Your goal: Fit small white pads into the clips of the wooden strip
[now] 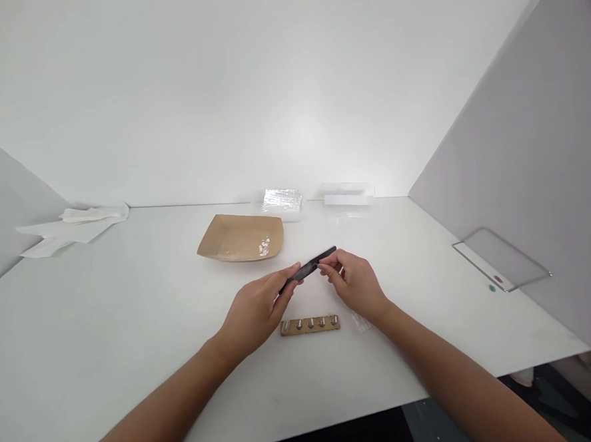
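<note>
A slim black bar (307, 269) with a greyish middle is held tilted above the table, its right end higher. My left hand (257, 309) is closed round its lower left end, thumb on the near side. At the upper right part of the bar, my right hand (355, 281) is closed in a pinch against it. Whatever those fingertips grip is too small to make out. Below both hands lies a brown strip (305, 328) carrying several shiny metal pieces in a row. Small clear pieces (360, 322) lie beside it, near my right wrist.
Behind the hands stands a brown paper tray (226, 235) with small white bits in it. Clear plastic packs (281, 200) and a translucent box (348, 198) are by the back wall. White tissues (75, 228) lie far left; a wire frame (504, 289) leans at the right wall.
</note>
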The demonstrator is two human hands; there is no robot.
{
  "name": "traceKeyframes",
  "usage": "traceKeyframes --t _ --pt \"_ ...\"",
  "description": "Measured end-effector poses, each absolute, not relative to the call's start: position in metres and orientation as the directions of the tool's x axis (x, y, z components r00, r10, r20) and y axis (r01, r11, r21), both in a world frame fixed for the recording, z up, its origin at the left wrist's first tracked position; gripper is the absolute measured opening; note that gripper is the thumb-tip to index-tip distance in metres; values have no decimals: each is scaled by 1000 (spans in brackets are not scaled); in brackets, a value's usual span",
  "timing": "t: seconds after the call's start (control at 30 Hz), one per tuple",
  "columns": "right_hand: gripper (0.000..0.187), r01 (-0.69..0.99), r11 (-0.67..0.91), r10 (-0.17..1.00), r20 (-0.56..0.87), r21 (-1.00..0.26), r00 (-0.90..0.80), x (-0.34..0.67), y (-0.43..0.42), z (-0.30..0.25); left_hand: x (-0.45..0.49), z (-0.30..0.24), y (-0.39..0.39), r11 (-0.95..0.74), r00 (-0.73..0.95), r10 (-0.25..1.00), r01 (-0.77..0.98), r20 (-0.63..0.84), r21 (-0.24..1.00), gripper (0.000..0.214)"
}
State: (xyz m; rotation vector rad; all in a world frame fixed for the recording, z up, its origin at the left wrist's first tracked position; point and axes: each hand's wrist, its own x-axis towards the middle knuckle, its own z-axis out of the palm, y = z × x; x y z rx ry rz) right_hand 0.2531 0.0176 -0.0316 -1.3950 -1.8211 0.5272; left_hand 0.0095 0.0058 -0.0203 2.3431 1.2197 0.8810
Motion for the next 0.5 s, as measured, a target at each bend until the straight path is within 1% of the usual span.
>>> traceKeyframes --t 0.17,0.3,0.4,0.5 --pt "13 684 309 941 314 -661 -122 248 18 -36 10 -17 4 -588 418 806 641 418 493 38" --pt "12 715 317 936 328 -623 -129 243 16 -37 12 -15 2 -582 419 809 666 412 466 38" --pt "13 723 326 929 348 -609 -127 241 15 -36 13 -15 2 -581 414 809 675 418 455 37" --pt "16 719 331 923 370 -611 -110 242 15 -35 14 -17 2 -596 419 800 643 429 482 37"
